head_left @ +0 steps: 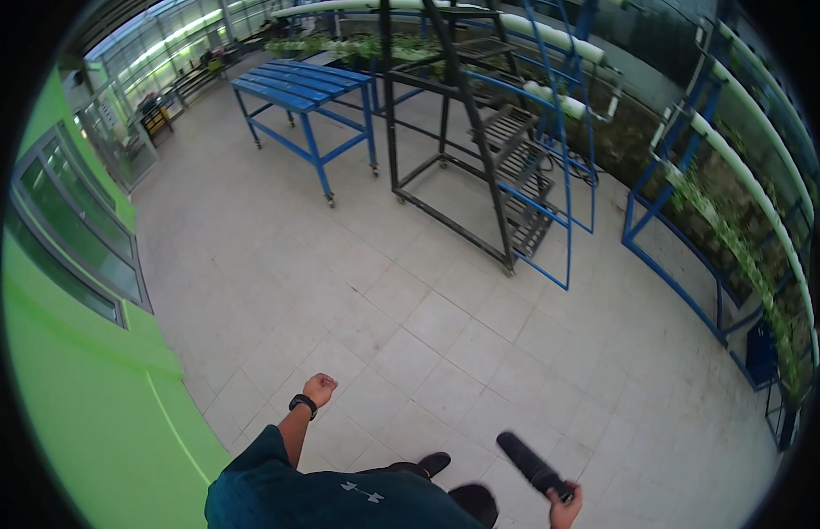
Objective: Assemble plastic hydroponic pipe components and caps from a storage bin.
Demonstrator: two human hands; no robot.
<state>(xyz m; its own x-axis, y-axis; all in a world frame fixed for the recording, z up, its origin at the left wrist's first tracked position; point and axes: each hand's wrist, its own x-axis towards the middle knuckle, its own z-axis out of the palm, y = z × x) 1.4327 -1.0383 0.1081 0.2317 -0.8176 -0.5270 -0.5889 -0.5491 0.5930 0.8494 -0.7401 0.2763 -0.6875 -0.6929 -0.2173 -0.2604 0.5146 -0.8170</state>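
Black wristband [302,405] on, the person's left hand [321,389] curls closed, nothing visible inside; farther right, over the tiled floor [410,366], a dark cylinder [529,460] points ahead and leftward from the right hand [565,506] gripping its near end.

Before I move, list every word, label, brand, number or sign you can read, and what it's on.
No words, numbers or signs can be read.
Dark shirt: a pale emblem, no legible lettering.
Dark, long object in the right hand: blurred, no text readable.
Black wristband on the left wrist: too small to read.
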